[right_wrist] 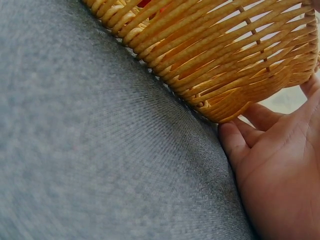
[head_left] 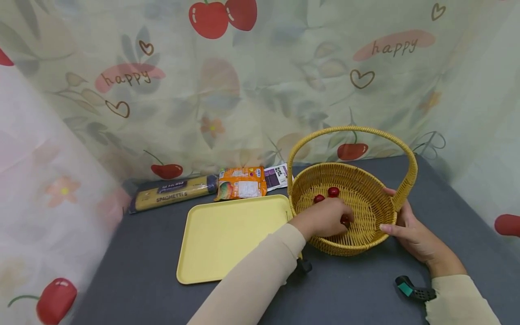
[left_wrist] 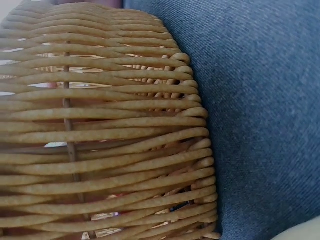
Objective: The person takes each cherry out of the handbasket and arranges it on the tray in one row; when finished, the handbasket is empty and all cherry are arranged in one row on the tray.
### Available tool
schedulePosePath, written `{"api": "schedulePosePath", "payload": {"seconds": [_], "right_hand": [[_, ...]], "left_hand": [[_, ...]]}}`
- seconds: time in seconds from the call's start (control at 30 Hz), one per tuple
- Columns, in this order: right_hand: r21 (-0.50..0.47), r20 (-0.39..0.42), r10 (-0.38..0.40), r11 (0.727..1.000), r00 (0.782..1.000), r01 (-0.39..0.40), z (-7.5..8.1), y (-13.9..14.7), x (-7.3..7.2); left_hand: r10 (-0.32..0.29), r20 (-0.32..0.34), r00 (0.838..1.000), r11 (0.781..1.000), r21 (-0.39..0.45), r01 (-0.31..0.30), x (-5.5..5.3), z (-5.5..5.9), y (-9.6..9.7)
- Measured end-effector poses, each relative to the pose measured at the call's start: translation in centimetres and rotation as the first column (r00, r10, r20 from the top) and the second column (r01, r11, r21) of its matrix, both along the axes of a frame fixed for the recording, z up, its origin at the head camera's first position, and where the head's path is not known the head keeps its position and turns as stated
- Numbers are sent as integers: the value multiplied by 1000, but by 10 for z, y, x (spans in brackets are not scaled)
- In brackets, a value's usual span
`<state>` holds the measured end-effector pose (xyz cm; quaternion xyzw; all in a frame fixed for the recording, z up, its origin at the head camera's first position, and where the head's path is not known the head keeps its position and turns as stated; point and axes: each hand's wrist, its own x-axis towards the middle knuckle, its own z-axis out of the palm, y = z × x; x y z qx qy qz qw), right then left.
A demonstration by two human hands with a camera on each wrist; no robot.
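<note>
A round wicker basket with a tall arched handle stands on the grey tabletop. My left hand reaches over its near left rim, fingers curled down around a small dark red round fruit that they partly cover. Beyond the knuckles, two more shiny red fruits lie on the basket floor. At the basket's right side my right hand grips the wall, thumb at the rim and other fingers outside. The right wrist view shows its fingertips low against the weave. Basket weave hides the left hand in its wrist view.
Left of the basket lies a yellow tray. Behind it are a spaghetti pack, an orange packet and a purple-and-white packet. A printed curtain hangs at the table's back. Black wrist devices sit near both sleeves.
</note>
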<state>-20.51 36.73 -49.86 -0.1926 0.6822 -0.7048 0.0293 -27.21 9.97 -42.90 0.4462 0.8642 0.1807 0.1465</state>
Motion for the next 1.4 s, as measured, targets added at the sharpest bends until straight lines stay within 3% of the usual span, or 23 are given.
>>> {"api": "schedulePosePath", "payload": {"seconds": [0.17, 0.3, 0.53, 0.73, 0.8, 0.87, 0.97, 1.17, 1.23, 1.4], "right_hand": [[2, -5, -4, 1000, 1000, 4, 1, 0, -1], [1, -7, 1, 1000, 1000, -1, 1, 1, -2], [-14, -10, 11, 1000, 1000, -11, -2, 1, -2], [1, -6, 2, 1000, 1000, -2, -4, 0, 0], [3, -2, 0, 1000, 1000, 0, -4, 0, 1], [0, -1, 5, 1000, 1000, -5, -4, 0, 1], [-15, -8, 12, 1000, 1000, -12, -3, 0, 0], [-29, -19, 23, 999, 1000, -23, -2, 1, -2], [-28, -20, 23, 999, 1000, -23, -3, 1, -2], [-30, -18, 29, 999, 999, -29, -3, 1, -2]], "left_hand": [[24, 29, 999, 982, 185, -29, -2, 0, -6], [75, 66, 995, 930, 355, -94, -3, 0, -13], [162, 213, 963, 774, 578, -258, -1, -1, -21], [159, 334, 929, 605, 711, -359, 2, -2, -27], [155, 341, 927, 572, 735, -366, 3, -1, -30], [153, 330, 932, 560, 748, -357, 5, 1, -34], [164, 321, 933, 558, 749, -356, 9, 3, -41], [125, 413, 902, 519, 748, -414, 21, 7, -60], [121, 421, 899, 512, 750, -419, 25, 7, -68], [157, 380, 912, 521, 752, -403, 33, 7, -87]]}}
